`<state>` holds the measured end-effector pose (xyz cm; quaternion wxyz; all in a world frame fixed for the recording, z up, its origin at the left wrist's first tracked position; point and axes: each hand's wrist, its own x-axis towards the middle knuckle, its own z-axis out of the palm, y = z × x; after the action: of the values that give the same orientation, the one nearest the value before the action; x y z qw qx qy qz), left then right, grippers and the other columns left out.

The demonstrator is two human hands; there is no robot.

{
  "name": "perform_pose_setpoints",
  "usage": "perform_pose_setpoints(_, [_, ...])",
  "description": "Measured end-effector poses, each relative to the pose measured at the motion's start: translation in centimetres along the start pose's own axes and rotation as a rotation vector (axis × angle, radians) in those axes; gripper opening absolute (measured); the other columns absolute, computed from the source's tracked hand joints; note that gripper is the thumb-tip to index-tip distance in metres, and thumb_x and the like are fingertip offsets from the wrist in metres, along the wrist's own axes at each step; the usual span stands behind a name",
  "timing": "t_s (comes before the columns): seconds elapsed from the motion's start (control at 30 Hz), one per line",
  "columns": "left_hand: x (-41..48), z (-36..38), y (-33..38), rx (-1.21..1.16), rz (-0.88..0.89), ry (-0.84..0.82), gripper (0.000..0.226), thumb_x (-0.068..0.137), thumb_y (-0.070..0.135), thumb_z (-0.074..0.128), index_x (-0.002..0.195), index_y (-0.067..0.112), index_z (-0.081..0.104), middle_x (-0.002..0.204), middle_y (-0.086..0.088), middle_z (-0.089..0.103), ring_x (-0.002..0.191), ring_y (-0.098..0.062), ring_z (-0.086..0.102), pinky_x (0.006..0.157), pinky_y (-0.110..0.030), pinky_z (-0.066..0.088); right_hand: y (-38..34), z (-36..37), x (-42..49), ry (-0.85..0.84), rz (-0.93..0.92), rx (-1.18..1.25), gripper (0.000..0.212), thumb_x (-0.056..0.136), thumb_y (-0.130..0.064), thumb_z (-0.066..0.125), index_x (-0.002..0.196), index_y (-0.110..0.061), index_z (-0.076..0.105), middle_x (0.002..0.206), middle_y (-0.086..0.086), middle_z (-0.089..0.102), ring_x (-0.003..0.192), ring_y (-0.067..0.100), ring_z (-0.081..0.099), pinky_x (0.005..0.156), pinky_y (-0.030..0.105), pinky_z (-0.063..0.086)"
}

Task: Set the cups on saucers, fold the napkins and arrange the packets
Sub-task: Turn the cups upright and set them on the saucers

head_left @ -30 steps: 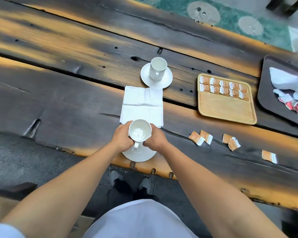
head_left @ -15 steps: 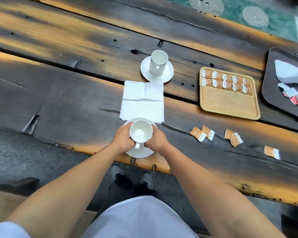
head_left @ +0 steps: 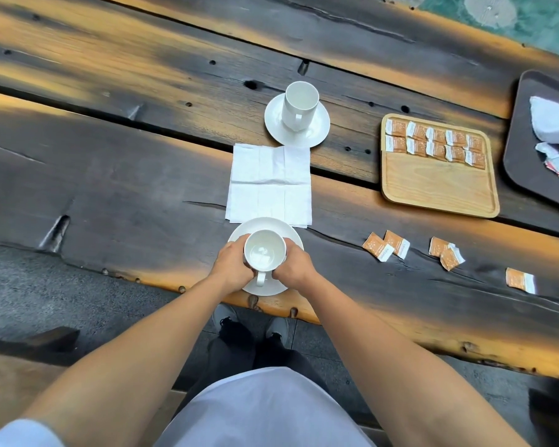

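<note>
Head view. Left hand (head_left: 231, 266) and right hand (head_left: 292, 266) clasp the cup (head_left: 264, 254) from 9 and 3 o'clock. Since a second ago, cup and saucer (head_left: 265, 233) have slid toward 12, the saucer rim now overlapping the napkin (head_left: 270, 183). Loose packets (head_left: 386, 246) lie at 3 o'clock on the worktop (head_left: 110, 175); folding and packets remain.

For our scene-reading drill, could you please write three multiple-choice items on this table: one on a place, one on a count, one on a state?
1. Where does the unfolded napkin lie?
A. between the two saucers
B. on the wooden tray
C. under the far cup

2. How many loose packets lie off the wooden tray?
A. two
B. five
C. nine

3. The near cup is
A. upside down
B. lying sideways
C. upright, held by both hands

A: it spans from far saucer to near saucer.
B: five on bare table.
C: left hand and right hand flank it.
</note>
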<state>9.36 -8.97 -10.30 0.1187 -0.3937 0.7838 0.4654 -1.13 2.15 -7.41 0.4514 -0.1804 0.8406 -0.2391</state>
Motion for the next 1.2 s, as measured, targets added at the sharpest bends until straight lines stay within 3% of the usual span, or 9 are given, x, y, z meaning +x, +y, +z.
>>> perform_pose_setpoints(0.17, [0.3, 0.1, -0.5, -0.016, -0.001, 0.008, 0.069, 0.072, 0.009, 0.066, 0.136, 0.029, 0.049, 0.131, -0.005, 0.06, 0.121, -0.029, 0.053, 0.096, -0.037, 0.046, 0.1, 0.5, 0.3, 0.02, 0.034, 0.054, 0.064, 0.078, -0.002, 0.063, 0.137, -0.021, 0.047, 0.13, 0.007, 0.059, 0.121, 0.028, 0.052, 0.096, 0.034, 0.046])
perform_pose_setpoints(0.37, [0.6, 0.2, -0.7, -0.02, -0.009, -0.001, 0.072, 0.073, 0.01, 0.066, 0.139, 0.031, 0.045, 0.135, -0.006, 0.056, 0.124, -0.03, 0.051, 0.1, -0.039, 0.045, 0.2, 0.7, 0.7, 0.034, 0.047, 0.053, 0.068, 0.075, 0.0, 0.065, 0.136, -0.021, 0.045, 0.128, 0.006, 0.06, 0.119, 0.028, 0.053, 0.09, 0.032, 0.046])
perform_pose_setpoints(0.7, [0.6, 0.0, -0.7, -0.073, 0.019, -0.015, 0.068, 0.071, 0.007, 0.07, 0.132, 0.03, 0.05, 0.131, -0.005, 0.058, 0.119, -0.027, 0.053, 0.092, -0.031, 0.043, 0.5, 0.8, 0.7, 0.049, 0.016, 0.016, 0.067, 0.075, -0.002, 0.066, 0.135, -0.02, 0.044, 0.127, 0.006, 0.061, 0.119, 0.029, 0.054, 0.092, 0.035, 0.047])
perform_pose_setpoints(0.9, [-0.2, 0.2, -0.2, 0.018, -0.031, 0.014, 0.078, 0.074, 0.005, 0.066, 0.145, 0.024, 0.04, 0.137, -0.006, 0.057, 0.126, -0.032, 0.051, 0.096, -0.035, 0.045, 0.9, 0.7, 0.2, 0.005, 0.015, 0.0, 0.074, 0.075, -0.004, 0.067, 0.142, -0.018, 0.038, 0.131, 0.007, 0.058, 0.122, 0.029, 0.052, 0.094, 0.033, 0.046])
perform_pose_setpoints(1.0, [-1.3, 0.7, 0.0, 0.008, -0.074, 0.045, 0.068, 0.075, 0.004, 0.066, 0.137, 0.019, 0.044, 0.128, -0.01, 0.061, 0.118, -0.033, 0.055, 0.086, -0.03, 0.043, 1.5, 0.4, -0.5, -0.033, 0.04, -0.011, 0.073, 0.076, -0.005, 0.067, 0.141, -0.017, 0.037, 0.129, 0.01, 0.056, 0.119, 0.032, 0.054, 0.092, 0.037, 0.051])
perform_pose_setpoints(1.1, [-2.7, 1.1, -0.2, 0.024, -0.154, 0.043, 0.067, 0.077, 0.008, 0.069, 0.138, 0.015, 0.042, 0.125, -0.011, 0.059, 0.116, -0.031, 0.055, 0.088, -0.032, 0.044, 2.2, -0.1, -1.2, -0.049, 0.059, -0.028, 0.072, 0.079, -0.007, 0.066, 0.144, -0.014, 0.036, 0.133, 0.013, 0.053, 0.12, 0.032, 0.054, 0.095, 0.041, 0.051])
perform_pose_setpoints(1.2, [-4.0, 1.4, -0.2, 0.011, -0.215, 0.073, 0.053, 0.08, 0.008, 0.065, 0.13, 0.012, 0.046, 0.114, -0.009, 0.063, 0.105, -0.028, 0.058, 0.085, -0.035, 0.049, 3.0, -0.7, -2.2, -0.05, 0.072, 0.008, 0.057, 0.083, -0.008, 0.062, 0.138, -0.01, 0.045, 0.129, 0.015, 0.058, 0.113, 0.032, 0.061, 0.095, 0.041, 0.053])
